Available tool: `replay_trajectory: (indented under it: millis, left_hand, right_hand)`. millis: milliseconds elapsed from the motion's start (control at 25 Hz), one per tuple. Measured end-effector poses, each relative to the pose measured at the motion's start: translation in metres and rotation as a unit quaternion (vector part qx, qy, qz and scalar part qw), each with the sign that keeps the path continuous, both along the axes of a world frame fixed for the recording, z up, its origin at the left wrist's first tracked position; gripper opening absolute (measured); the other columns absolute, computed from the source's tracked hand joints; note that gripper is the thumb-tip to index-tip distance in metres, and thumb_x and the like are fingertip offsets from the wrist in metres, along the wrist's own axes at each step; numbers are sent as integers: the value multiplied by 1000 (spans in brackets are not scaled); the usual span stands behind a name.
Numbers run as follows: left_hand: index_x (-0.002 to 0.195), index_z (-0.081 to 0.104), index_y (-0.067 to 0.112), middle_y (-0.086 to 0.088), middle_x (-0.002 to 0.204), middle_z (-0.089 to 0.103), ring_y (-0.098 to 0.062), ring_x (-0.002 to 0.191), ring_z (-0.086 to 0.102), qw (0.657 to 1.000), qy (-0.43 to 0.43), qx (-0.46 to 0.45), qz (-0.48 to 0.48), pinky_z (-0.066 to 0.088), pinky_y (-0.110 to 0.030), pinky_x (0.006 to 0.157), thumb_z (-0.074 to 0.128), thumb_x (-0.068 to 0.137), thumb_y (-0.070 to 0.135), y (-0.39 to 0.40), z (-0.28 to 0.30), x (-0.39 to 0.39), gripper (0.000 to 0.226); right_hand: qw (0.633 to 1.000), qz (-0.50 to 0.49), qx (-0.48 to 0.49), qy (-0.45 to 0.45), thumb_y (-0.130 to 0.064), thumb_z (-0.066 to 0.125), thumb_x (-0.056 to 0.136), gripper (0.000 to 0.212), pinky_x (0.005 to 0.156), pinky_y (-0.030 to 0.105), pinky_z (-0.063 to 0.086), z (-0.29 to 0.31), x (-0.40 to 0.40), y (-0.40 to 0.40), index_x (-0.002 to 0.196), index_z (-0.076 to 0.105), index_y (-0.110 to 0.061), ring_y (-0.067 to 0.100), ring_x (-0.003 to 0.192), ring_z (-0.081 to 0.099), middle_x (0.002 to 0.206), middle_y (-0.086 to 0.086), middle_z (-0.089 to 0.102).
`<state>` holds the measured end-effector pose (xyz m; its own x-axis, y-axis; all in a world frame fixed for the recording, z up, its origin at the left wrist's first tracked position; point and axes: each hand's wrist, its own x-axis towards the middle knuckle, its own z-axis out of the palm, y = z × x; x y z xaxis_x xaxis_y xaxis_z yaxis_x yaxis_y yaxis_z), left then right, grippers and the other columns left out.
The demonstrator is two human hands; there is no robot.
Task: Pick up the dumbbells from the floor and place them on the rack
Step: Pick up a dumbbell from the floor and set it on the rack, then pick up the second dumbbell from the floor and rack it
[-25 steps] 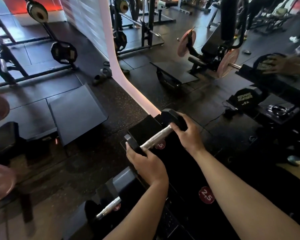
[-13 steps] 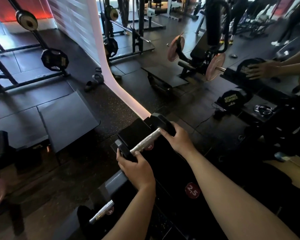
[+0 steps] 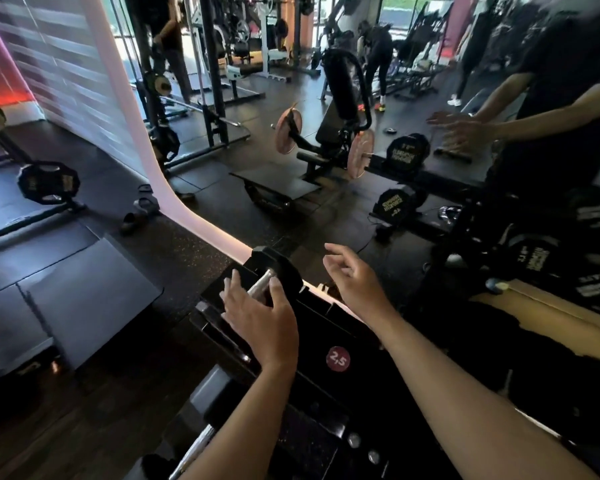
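A black dumbbell (image 3: 274, 268) with a chrome handle lies on the top tier of the black rack (image 3: 326, 327), by the mirror's edge. My left hand (image 3: 260, 317) covers its near end, fingers and thumb spread on either side of the handle; the near head is hidden under my palm. My right hand (image 3: 354, 278) hangs just right of the far head, fingers apart, touching nothing. A red 2.5 label (image 3: 338, 358) marks the rack between my forearms. The chrome handle of a second dumbbell (image 3: 194, 452) shows on the lower tier.
A mirror (image 3: 430, 209) with a glowing pink edge (image 3: 174, 188) stands right behind the rack and reflects my arms, larger dumbbells and a plate-loaded machine. Dark floor mats (image 3: 84, 299) and plate stands (image 3: 49, 181) lie to the left. Other people stand far back.
The dumbbell has come down onto the rack's top tier. My right hand has let go and lifted away to the right; my left hand has loosened and spread its fingers. The view has tilted up.
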<state>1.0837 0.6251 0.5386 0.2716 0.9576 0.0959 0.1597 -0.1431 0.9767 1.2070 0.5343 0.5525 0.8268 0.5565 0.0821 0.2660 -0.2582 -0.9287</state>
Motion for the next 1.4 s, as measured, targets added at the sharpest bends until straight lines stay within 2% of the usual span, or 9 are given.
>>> replay_trajectory:
  millis: [200, 480, 600, 760, 960, 1080, 1200, 1320, 1400]
  left_hand:
    - [141, 53, 24, 0, 141, 55, -12, 130, 50, 968, -51, 14, -246, 42, -35, 108, 59, 98, 40, -64, 22, 10, 47]
    - [121, 67, 36, 16, 116, 70, 1, 112, 62, 821, 0, 50, -569, 51, -25, 94, 67, 95, 35, -232, 43, -2, 26]
    - [118, 68, 41, 20, 113, 70, 5, 109, 62, 728, 33, 98, -678, 49, -20, 92, 68, 94, 35, -343, 49, -38, 25]
    - [124, 64, 39, 19, 124, 63, 2, 117, 56, 593, 66, 187, -781, 46, -23, 99, 68, 93, 39, -492, 52, -107, 31]
    - [121, 65, 38, 21, 120, 63, 4, 113, 58, 394, 43, 261, -880, 44, -19, 99, 71, 90, 35, -673, 59, -237, 31]
    - [117, 67, 33, 15, 118, 64, -1, 112, 60, 270, 44, 291, -917, 44, -18, 97, 73, 90, 28, -752, 52, -314, 28]
    - [110, 66, 38, 15, 115, 68, -3, 109, 63, 143, 64, 321, -934, 49, -27, 98, 72, 88, 32, -814, 40, -392, 24]
    - [107, 66, 36, 11, 110, 71, -6, 103, 66, 49, 83, 338, -936, 52, -36, 97, 73, 87, 32, -860, 26, -455, 21]
    - [109, 68, 35, 9, 111, 71, -8, 103, 66, 12, 89, 352, -932, 53, -38, 96, 73, 86, 35, -884, 14, -487, 24]
  right_hand:
    - [992, -123, 20, 5, -44, 51, 101, 38, 83, 11, 41, 42, -27, -121, 136, 57, -30, 2, 112, 60, 119, -10, 64]
    - [948, -318, -26, -16, -51, 53, 97, 43, 106, 35, 45, 58, -131, -361, 139, 52, -42, 3, 126, 52, 135, -15, 58]
    - [911, -408, -53, -14, -47, 54, 98, 40, 103, 36, 48, 52, -211, -472, 138, 53, -42, 3, 123, 54, 131, -19, 58]
    - [855, -511, -88, 3, -42, 57, 97, 31, 84, 15, 47, 44, -347, -600, 127, 60, -42, 2, 110, 62, 108, -26, 64]
    - [757, -637, -144, 21, -26, 62, 96, 23, 85, 23, 53, 36, -554, -724, 118, 67, -30, 7, 100, 70, 100, -14, 73]
    - [693, -691, -196, 67, -28, 60, 96, 25, 76, 14, 47, 29, -662, -762, 119, 68, -28, 10, 100, 69, 105, -9, 75]
    - [630, -730, -238, 117, -30, 57, 95, 26, 82, 29, 48, 13, -761, -783, 119, 67, -26, 17, 106, 66, 111, -5, 74]
    - [572, -767, -239, 163, -28, 57, 93, 27, 85, 33, 50, -5, -836, -789, 117, 67, -23, 19, 108, 66, 112, -5, 74]
    - [541, -789, -220, 189, -30, 59, 92, 26, 85, 33, 52, -15, -872, -790, 115, 68, -23, 18, 106, 67, 110, -7, 74]
